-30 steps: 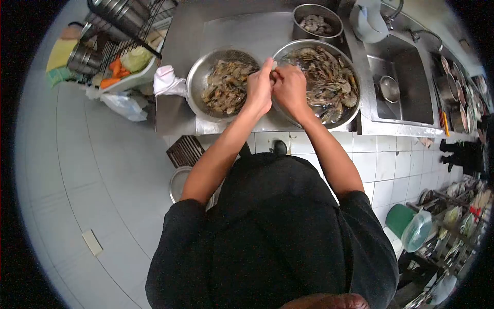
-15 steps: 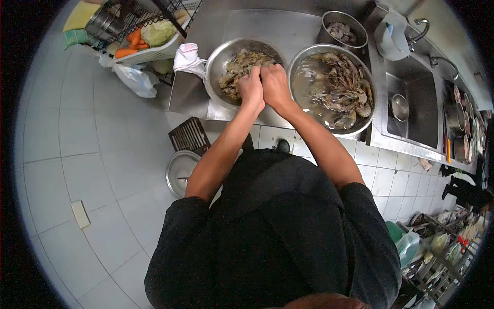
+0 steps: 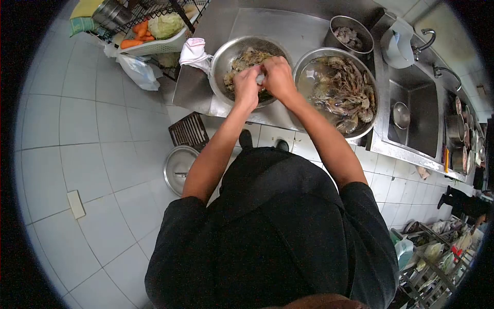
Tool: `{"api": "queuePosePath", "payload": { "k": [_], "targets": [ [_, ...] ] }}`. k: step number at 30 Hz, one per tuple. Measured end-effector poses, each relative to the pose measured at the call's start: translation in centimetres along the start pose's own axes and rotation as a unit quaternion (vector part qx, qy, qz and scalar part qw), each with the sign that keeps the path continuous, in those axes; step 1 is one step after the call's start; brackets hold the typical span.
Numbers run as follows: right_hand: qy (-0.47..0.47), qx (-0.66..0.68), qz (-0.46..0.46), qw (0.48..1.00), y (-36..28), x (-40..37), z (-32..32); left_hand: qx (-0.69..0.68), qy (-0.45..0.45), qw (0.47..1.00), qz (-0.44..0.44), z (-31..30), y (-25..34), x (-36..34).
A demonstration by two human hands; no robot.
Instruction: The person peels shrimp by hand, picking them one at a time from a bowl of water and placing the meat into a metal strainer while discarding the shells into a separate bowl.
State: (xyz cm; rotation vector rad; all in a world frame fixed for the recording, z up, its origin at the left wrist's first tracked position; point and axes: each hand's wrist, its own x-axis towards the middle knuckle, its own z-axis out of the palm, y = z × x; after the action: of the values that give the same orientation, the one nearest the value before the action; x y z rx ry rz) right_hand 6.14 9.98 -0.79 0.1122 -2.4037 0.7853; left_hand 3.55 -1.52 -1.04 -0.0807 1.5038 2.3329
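Note:
Over a steel colander-like bowl [image 3: 218, 77] my left hand [image 3: 247, 86] and my right hand [image 3: 278, 77] meet, fingers closed on a small pale piece [image 3: 260, 79] that looks like a peeled shrimp. Shrimp shells or shrimp [image 3: 251, 57] lie in the bowl beneath them. To the right, a wide steel basin [image 3: 307, 77] holds cloudy water and many shrimp and heads [image 3: 346, 90]. Behind it stands a steel pot [image 3: 337, 41] with pale shrimp pieces [image 3: 348, 37] inside.
A white cloth [image 3: 194, 53] lies at the counter's left edge. On the right are a sink [image 3: 419, 126] with a small bowl [image 3: 401, 115] and two taps. A basket [image 3: 172, 45] of vegetables stands at left. A floor grate [image 3: 188, 130] and round lid [image 3: 180, 170] are below.
My hands have moved slightly apart, and a pale piece now shows between them. The whole view has shifted a little.

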Motion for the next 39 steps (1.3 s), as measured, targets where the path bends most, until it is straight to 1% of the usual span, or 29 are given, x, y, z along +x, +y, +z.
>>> {"api": "queuePosePath", "payload": {
  "k": [3,5,6,8,9,11,12,14,18,21,23,26,27,29,30,32,33,35,36,38,39],
  "targets": [
    [0.009,0.009,-0.014,1.0,0.7,0.4,-0.4,0.051,-0.001,0.999,-0.004,0.6,0.5,-0.1],
    [0.01,0.014,-0.008,1.0,0.9,0.4,-0.6,-0.013,-0.018,0.999,-0.047,0.9,0.8,-0.1],
    [-0.013,0.026,-0.005,1.0,1.1,0.4,-0.5,-0.046,-0.024,0.996,-0.067,0.8,1.0,0.0],
    [-0.058,0.05,-0.001,0.997,1.7,0.6,-0.7,-0.047,-0.072,0.993,-0.08,0.0,1.2,0.5],
    [-0.063,0.052,-0.028,0.996,1.6,0.7,-1.2,-0.048,-0.094,0.991,-0.087,-0.5,1.3,0.8],
    [-0.073,0.057,-0.08,0.992,0.9,0.7,-2.7,-0.022,-0.077,0.992,-0.097,-1.0,2.0,0.7],
    [-0.1,0.053,-0.092,0.989,1.1,0.8,-2.9,-0.008,-0.069,0.992,-0.103,-1.1,2.3,0.6],
    [-0.15,0.043,-0.114,0.981,1.3,1.1,-3.2,0.014,-0.084,0.992,-0.098,-1.0,2.7,0.4],
    [-0.123,0.011,-0.129,0.984,1.6,1.4,-2.9,0.035,-0.133,0.985,-0.103,-0.9,3.7,0.5],
    [-0.09,0.015,-0.121,0.988,1.7,1.0,-2.5,0.067,-0.145,0.984,-0.075,-1.0,3.6,1.0],
    [-0.075,0.016,-0.12,0.99,1.9,0.9,-2.3,0.091,-0.152,0.981,-0.074,-0.7,3.9,0.5],
    [-0.073,0.039,-0.125,0.989,2.1,1.1,-2.3,0.1,-0.156,0.981,-0.062,-1.3,3.4,0.8],
    [-0.091,0.033,-0.128,0.987,2.0,1.4,-2.5,0.099,-0.156,0.981,-0.055,-1.3,3.6,0.8],
    [-0.128,0.021,-0.133,0.983,2.0,1.7,-2.9,0.103,-0.182,0.975,-0.072,-2.0,4.4,0.5],
    [-0.125,0.058,-0.142,0.98,1.5,2.2,-3.3,0.107,-0.195,0.972,-0.078,-2.0,5.3,0.4],
    [-0.125,0.135,-0.16,0.97,0.2,2.4,-3.6,0.068,-0.192,0.975,-0.09,-2.4,6.1,0.4],
    [-0.137,0.15,-0.149,0.968,0.0,2.4,-3.5,0.049,-0.191,0.976,-0.096,-2.6,6.3,0.3],
    [-0.16,0.179,-0.129,0.962,-0.1,2.8,-3.3,0.033,-0.167,0.982,-0.079,-2.4,6.2,0.0],
    [-0.162,0.161,-0.143,0.963,0.0,2.9,-2.9,0.026,-0.155,0.985,-0.071,-2.5,6.1,-0.1],
    [-0.163,0.124,-0.172,0.964,0.5,3.3,-2.4,0.064,-0.144,0.983,-0.092,-2.8,6.2,0.0],
    [-0.16,0.121,-0.164,0.966,0.4,3.3,-2.2,0.084,-0.139,0.981,-0.103,-3.0,6.2,0.1]
  ]
}}
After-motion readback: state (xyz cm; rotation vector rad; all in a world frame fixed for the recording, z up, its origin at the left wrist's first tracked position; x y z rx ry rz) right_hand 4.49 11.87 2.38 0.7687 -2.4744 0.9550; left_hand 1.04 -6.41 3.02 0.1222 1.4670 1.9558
